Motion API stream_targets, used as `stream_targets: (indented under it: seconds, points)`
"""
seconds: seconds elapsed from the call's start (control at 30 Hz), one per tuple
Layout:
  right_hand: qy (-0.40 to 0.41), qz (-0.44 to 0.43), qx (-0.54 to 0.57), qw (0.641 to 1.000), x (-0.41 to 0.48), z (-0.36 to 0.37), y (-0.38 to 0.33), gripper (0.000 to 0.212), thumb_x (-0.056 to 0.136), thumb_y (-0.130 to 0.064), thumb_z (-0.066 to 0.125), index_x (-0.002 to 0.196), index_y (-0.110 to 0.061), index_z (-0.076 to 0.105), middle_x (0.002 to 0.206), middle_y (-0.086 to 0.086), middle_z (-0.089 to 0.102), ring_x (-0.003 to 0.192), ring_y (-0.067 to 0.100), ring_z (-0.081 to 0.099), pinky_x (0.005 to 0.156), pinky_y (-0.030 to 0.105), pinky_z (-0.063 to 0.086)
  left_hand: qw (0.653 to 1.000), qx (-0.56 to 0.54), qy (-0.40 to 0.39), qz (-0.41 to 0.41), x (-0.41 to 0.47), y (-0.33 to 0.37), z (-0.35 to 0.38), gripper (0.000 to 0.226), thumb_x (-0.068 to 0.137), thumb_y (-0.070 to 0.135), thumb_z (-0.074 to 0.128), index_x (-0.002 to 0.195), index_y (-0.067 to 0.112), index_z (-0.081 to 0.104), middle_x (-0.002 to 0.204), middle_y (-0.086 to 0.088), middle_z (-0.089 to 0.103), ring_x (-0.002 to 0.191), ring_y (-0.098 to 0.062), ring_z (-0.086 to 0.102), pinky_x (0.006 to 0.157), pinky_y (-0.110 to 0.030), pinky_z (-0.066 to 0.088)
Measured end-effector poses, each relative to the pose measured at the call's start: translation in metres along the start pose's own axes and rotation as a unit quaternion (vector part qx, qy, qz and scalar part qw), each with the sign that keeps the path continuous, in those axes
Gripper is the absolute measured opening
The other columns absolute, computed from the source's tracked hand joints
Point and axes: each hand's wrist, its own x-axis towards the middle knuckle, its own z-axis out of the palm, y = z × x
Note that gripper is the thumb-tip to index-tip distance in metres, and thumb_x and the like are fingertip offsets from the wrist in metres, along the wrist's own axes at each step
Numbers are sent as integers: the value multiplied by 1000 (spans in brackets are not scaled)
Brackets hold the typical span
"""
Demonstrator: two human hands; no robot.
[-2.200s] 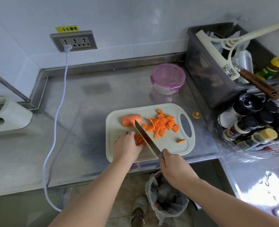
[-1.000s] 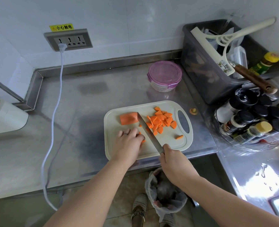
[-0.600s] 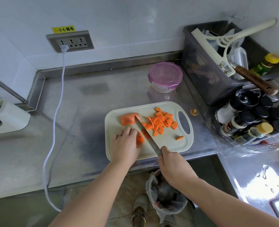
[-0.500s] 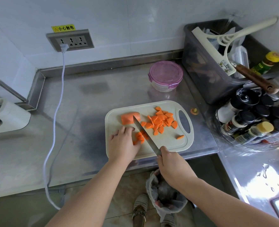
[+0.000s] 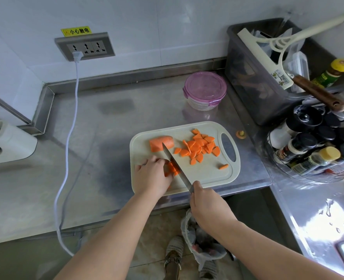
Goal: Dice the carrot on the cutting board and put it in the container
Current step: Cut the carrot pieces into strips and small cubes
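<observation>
**Cutting carrot on the board**

Filling most of the view is a shiny steel counter (image 5: 106, 158). On its far right stands a dark bin (image 5: 247, 81) full of kitchen tools. They are piled up and hard to tell apart, and the bin's right side is cut off by the picture edge.

The pale cutting board (image 5: 205, 174) lies at the near edge of the counter. Past its far edge sits the round container (image 5: 205, 89). Its purple lid is on, so what is inside is not clear.

The left hand (image 5: 153, 176) is on the left part of the board. Its fingers are bent down and hold the small carrot bits (image 5: 172, 169). The hand hides part of them.

The right hand (image 5: 207, 205) is wrapped tight round the handle of the knife (image 5: 176, 168). The handle is all hidden in the fist. Only the blade shows, and it lies slanted across the board, right beside the small bits.

A big carrot chunk (image 5: 159, 143) lies at the far left of the board, and the knife tip covers a bit of it. A pile of cut pieces (image 5: 199, 147) lies to its right, near the board's handle hole.
</observation>
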Motion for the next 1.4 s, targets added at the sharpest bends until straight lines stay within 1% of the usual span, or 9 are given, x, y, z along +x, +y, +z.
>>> stream_targets:
  seconds: [0.2, 0.33, 0.43, 0.57, 0.73, 0.87, 1.1, 1.3, 1.4]
  points:
    - [-23, -6, -46, 999, -2, 1, -6, 40, 98, -8, 41, 136, -10, 32, 88, 5, 58, 74, 22, 59, 48, 26, 39, 1000, -10, 0, 3, 1, -1, -1, 34, 89, 48, 54, 117, 32, 61, 126, 9, 55, 114, -18, 54, 99, -33, 36]
    - [-24, 11, -1, 1000, -5, -10, -17, 25, 100, -14, 29, 122, -8, 40, 106, 12, 56, 100, 32, 60, 70, 34, 39, 1000, -17, 0, -2, 3, -1, 0, 33, 88, 49, 55, 115, 32, 63, 124, 10, 57, 113, -18, 54, 97, -33, 37]
    - [-32, 21, -8, 999, -5, -9, -18, 26, 100, -14, 28, 122, -8, 41, 111, 13, 57, 102, 33, 59, 72, 35, 40, 1000, -25, -4, -7, 3, 0, 0, 33, 87, 47, 55, 115, 32, 63, 124, 11, 56, 115, -18, 52, 96, -33, 36]
    - [-43, 35, -62, 997, -1, -1, -15, 38, 98, -8, 37, 136, -6, 32, 102, 9, 60, 90, 26, 62, 59, 30, 42, 999, -30, 0, -11, 4, -1, 1, 30, 87, 44, 55, 113, 31, 64, 123, 12, 56, 114, -16, 52, 95, -32, 36]
    - [-41, 31, -83, 995, 1, 6, -13, 49, 97, -6, 41, 143, -8, 23, 107, 10, 65, 92, 25, 67, 55, 29, 42, 999, -32, -3, -12, 4, -1, 1, 31, 87, 43, 56, 113, 28, 64, 120, 10, 57, 113, -17, 53, 94, -33, 37]
    - [-37, 27, -72, 996, 4, 1, -9, 44, 98, -8, 38, 141, -12, 27, 100, 9, 66, 86, 25, 66, 56, 32, 44, 999, -36, -1, -13, 3, 0, -2, 31, 87, 44, 56, 112, 27, 63, 120, 9, 57, 113, -18, 54, 95, -34, 37]
    - [-23, 22, -14, 999, 4, -15, 3, 17, 99, -9, 34, 114, -13, 41, 94, 11, 65, 82, 29, 63, 61, 37, 47, 996, -84, 3, -14, -1, 0, -10, 32, 86, 50, 59, 111, 32, 63, 120, 13, 58, 112, -17, 53, 95, -33, 39]
    - [-2, -8, -18, 1000, 1, -18, 6, 11, 100, -14, 38, 109, -18, 43, 85, 4, 64, 73, 21, 64, 66, 40, 57, 987, -159, -4, -18, -4, -9, -22, 11, 88, 43, 62, 87, 32, 64, 90, 18, 61, 92, -9, 58, 87, -31, 44]
    - [-10, -13, -17, 1000, 0, -21, 8, 10, 102, -19, 36, 109, -18, 43, 85, 2, 62, 73, 19, 62, 66, 37, 56, 986, -163, -26, 0, -3, -18, -25, 13, 92, 36, 59, 92, 29, 69, 96, 14, 67, 89, -9, 61, 78, -27, 46]
